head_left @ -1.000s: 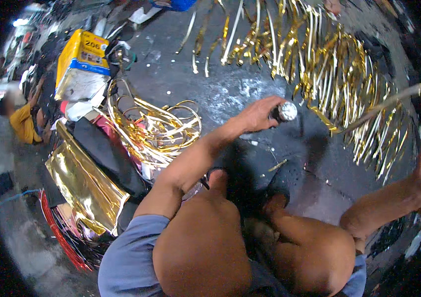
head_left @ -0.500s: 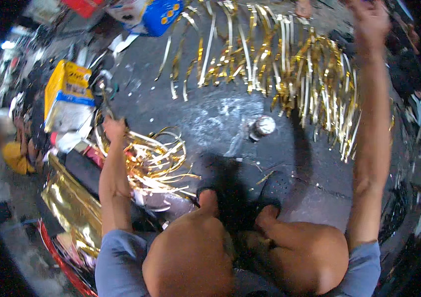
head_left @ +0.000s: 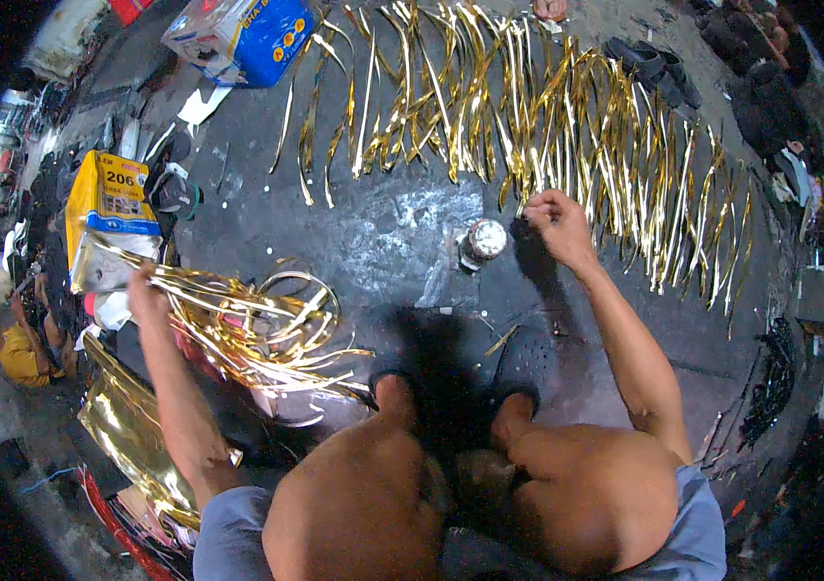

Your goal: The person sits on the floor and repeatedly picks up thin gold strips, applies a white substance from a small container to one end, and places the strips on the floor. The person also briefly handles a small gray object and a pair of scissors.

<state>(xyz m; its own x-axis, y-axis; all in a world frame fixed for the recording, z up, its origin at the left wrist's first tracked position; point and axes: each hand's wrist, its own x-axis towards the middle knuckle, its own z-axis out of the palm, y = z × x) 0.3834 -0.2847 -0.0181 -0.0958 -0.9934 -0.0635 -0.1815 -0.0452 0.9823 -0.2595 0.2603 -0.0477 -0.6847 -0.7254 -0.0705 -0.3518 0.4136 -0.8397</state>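
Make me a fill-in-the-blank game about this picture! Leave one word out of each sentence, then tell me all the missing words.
1. The person's left hand holds long, shiny, ribbon-like strips coloured ____.
2. The short, round container with a whitish top stands to the ____ of the person's right hand.
3. The boxy yellow package near the left side has a ____ band across it.

Missing words: gold; left; blue.
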